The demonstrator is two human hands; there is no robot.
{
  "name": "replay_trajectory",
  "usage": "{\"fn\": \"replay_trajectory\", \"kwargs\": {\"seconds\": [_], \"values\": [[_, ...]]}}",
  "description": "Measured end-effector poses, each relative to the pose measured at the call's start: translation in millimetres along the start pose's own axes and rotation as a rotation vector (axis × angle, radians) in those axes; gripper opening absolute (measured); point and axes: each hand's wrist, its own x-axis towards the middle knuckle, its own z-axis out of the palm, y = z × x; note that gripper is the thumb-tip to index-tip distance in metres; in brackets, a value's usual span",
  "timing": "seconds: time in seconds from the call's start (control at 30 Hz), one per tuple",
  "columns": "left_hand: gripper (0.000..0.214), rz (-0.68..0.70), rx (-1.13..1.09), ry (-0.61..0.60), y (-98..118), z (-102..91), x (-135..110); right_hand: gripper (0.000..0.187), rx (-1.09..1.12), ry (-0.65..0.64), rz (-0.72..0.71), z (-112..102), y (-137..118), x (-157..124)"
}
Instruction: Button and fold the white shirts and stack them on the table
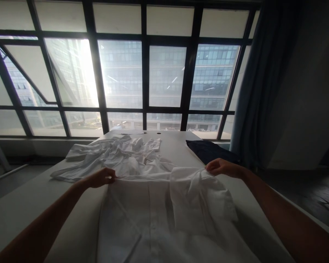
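Observation:
A white shirt lies spread on the white table right in front of me. My left hand is closed in a pinch on the shirt's far left edge. My right hand pinches the far right edge, where a sleeve folds over the body of the shirt. Both arms reach forward from the bottom corners of the view. The cloth is stretched between the two hands.
Crumpled white garments lie in a heap farther back on the table. A dark folded cloth sits at the table's back right. A large window with dark frames fills the background. A dark curtain hangs at the right.

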Motion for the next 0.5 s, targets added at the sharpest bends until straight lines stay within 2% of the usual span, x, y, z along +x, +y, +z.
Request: {"fn": "replay_trajectory", "kwargs": {"seconds": [0.07, 0.13, 0.2, 0.23, 0.3, 0.33, 0.4, 0.43, 0.5], "values": [[0.032, 0.029, 0.137, 0.081, 18, 10.4, 6, 0.039, -0.152, 0.044, -0.029, 9, -9, -1], [0.034, 0.092, 0.209, 0.073, 44, 35.5, 19, 0.044, -0.280, 0.033, -0.197, 37, -28, 1], [0.047, 0.269, 0.314, -0.068, 70, 70.2, 34, 0.048, -0.382, -0.140, -0.358, 74, -48, 5], [0.052, 0.321, 0.362, -0.131, 81, 88.3, 43, 0.046, -0.448, -0.224, -0.392, 93, -56, 8], [0.036, 0.308, 0.448, -0.196, 93, 119.8, 57, 0.031, -0.564, -0.278, -0.420, 122, -65, 12], [0.027, 0.268, 0.459, -0.227, 95, 131.1, 64, 0.022, -0.570, -0.282, -0.423, 129, -66, 13], [0.015, 0.161, 0.407, -0.254, 91, 141.9, 74, 0.019, -0.471, -0.278, -0.427, 125, -64, 15], [0.015, 0.113, 0.341, -0.254, 87, 140.8, 78, 0.023, -0.384, -0.277, -0.428, 113, -62, 15], [0.021, 0.066, 0.142, -0.256, 80, 125.5, 85, 0.035, -0.227, -0.255, -0.397, 75, -58, 15]]}}
